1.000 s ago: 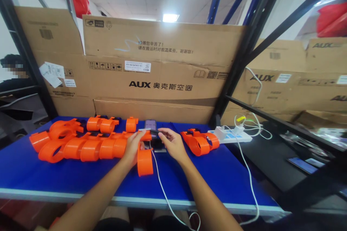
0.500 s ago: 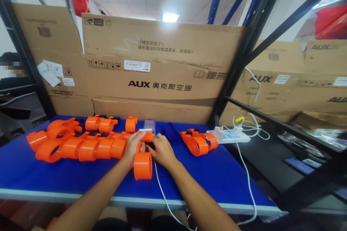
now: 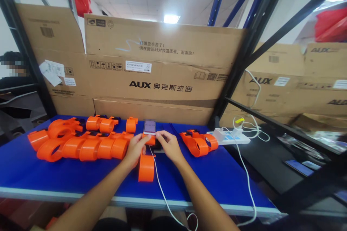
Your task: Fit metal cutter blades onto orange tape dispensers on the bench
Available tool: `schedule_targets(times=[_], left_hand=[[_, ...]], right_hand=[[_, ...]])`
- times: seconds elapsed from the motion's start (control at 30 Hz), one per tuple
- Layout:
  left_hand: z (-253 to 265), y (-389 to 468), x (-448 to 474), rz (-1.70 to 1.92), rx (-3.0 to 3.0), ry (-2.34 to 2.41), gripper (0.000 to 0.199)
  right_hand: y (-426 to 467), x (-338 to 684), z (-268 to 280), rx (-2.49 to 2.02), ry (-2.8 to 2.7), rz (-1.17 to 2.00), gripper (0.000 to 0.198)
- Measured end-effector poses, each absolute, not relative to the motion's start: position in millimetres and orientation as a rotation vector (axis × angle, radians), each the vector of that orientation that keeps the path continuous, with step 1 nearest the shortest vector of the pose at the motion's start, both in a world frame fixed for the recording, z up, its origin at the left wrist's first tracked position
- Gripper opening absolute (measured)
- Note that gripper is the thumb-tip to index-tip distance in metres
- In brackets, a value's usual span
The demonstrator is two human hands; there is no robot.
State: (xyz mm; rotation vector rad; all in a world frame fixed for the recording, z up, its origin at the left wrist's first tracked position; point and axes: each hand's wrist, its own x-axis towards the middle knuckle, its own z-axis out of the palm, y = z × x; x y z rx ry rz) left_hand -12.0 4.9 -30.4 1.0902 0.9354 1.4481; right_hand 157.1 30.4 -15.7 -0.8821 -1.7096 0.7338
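My left hand [image 3: 136, 148] is closed round an orange plastic band [image 3: 146, 168], whose wide loop hangs below the fingers. A flat orange part with a narrow white strip [image 3: 149, 134] along its top edge lies between both hands. My right hand [image 3: 170, 146] pinches the right end of that part with thumb and fingers. Under it a black piece [image 3: 157, 148] shows in part. A white cable [image 3: 162, 184] runs up to the band from the table's front edge; its upper end is partly hidden. Just behind the hands lies a phone [image 3: 149, 126] with its screen lit.
Several orange bands [image 3: 89, 148] with black parts stand in rows on the blue table [image 3: 89, 177] at left. More orange bands [image 3: 199, 145] lie at right beside a white power strip [image 3: 238, 138] with plugs and cables. Cardboard [image 3: 162, 104] walls the back; black posts [image 3: 238, 65] flank it.
Both hands and the held band have shifted slightly, the band's flat part now lower and level. My right hand has moved from beneath to the right end. More of the phone shows.
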Motion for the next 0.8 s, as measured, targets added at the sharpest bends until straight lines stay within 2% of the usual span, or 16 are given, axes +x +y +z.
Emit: schedule_targets(times=[0.13,0.57,0.8], left_hand=[[-38,6,-10,1.404,1.127,0.956,0.04],[-27,6,-13,1.449,1.092,0.953,0.041],[-17,2,-21,1.523,0.901,0.927,0.045]], right_hand=[[31,153,-17,-0.85,-1.645,0.924,0.033],[24,161,-2,-0.856,-1.442,0.998,0.026],[39,191,-4,-1.0,-1.348,0.734,0.02]])
